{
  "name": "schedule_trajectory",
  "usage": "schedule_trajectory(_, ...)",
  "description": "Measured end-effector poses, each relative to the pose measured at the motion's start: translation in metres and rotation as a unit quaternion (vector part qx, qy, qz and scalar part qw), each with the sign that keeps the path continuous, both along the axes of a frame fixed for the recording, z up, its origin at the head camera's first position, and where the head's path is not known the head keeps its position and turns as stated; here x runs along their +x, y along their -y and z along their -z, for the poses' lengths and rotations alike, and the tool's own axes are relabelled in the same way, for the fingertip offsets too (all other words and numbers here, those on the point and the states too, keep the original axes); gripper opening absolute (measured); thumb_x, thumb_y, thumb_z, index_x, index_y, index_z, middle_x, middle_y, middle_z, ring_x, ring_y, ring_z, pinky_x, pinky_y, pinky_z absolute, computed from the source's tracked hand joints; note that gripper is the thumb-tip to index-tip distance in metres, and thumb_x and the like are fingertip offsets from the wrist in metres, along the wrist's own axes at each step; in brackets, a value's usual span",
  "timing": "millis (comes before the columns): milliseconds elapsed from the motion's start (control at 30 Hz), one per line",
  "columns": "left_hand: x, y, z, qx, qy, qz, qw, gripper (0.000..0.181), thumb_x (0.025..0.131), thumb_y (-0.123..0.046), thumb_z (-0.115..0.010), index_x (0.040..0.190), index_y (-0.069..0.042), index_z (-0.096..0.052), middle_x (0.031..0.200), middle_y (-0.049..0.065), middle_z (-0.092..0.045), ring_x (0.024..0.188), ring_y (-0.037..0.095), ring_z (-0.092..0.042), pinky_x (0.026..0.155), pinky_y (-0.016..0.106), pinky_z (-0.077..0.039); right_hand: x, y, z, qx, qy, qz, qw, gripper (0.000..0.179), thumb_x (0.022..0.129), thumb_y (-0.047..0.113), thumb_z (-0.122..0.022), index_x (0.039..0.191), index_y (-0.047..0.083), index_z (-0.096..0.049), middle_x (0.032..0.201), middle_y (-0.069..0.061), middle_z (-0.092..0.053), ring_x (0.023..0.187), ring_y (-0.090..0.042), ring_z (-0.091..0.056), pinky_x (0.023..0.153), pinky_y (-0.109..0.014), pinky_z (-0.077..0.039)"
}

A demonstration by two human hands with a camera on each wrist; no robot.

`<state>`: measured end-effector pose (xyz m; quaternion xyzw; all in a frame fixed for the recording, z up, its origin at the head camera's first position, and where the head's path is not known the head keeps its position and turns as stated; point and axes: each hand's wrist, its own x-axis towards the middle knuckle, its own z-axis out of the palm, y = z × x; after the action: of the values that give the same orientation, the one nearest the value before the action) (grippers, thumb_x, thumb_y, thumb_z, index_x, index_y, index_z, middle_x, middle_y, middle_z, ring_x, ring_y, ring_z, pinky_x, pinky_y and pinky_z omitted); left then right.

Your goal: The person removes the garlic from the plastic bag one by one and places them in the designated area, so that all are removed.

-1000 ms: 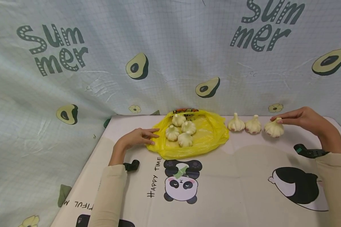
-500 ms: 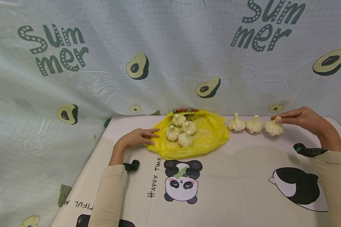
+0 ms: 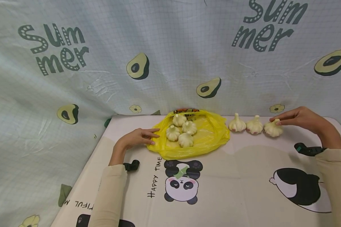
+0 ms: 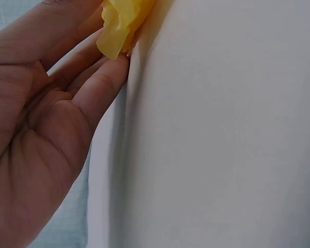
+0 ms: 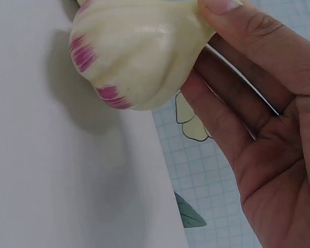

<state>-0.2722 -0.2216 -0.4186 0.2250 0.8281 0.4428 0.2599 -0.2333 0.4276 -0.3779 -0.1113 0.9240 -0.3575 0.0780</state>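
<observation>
My right hand pinches the neck of a garlic bulb, at the right end of a short row with two other garlic bulbs, one in the middle and one at the left. The right wrist view shows this bulb tilted, purple streaks at its base, thumb on the neck and fingers behind. On the yellow plastic bag, spread wide, sit several more garlic bulbs. At the bag's left edge, my left hand holds the plastic between thumb and fingers; the fingertips are partly hidden.
A light table cover with a panda print lies under everything. Behind the bag and bulbs rises a hanging cloth with avocado prints. Each wrist carries a small black camera, one left and one right.
The garlic bulb in my right hand has shifted slightly left, closer to the middle bulb, and its tilt has changed. My left hand and the bag stay in place.
</observation>
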Motion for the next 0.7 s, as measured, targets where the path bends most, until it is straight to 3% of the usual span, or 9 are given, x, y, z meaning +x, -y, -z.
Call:
schedule_trajectory(467, 0.0005, 0.0005, -0.0003, 0.000, 0.002, 0.001, 1.0000, 0.040, 0.092, -0.011, -0.075, 0.131, -0.004, -0.069, 0.159, 0.004, -0.043, 0.153, 0.030, -0.023, 0.120, 0.049, -0.027, -0.0049, 0.0023, 0.0007, 0.001, 0.017, -0.019, 0.9997, 0.030, 0.094, 0.015, -0.074, 0.121, 0.001, -0.074, 0.111, 0.012, -0.074, 0.101, 0.013, -0.058, 0.078, -0.018, -0.052)
schedule_trajectory(700, 0.0004, 0.0007, 0.0008, 0.003, 0.000, 0.002, 1.0000, 0.040, 0.092, -0.010, -0.075, 0.131, -0.004, -0.069, 0.159, 0.005, -0.043, 0.153, 0.030, -0.023, 0.121, 0.049, -0.024, -0.0058, 0.0050, -0.0026, 0.036, 0.015, -0.015, 0.9991, 0.037, 0.094, 0.024, -0.075, 0.126, 0.006, -0.072, 0.116, 0.017, -0.070, 0.101, 0.018, -0.052, 0.077, -0.018, -0.051)
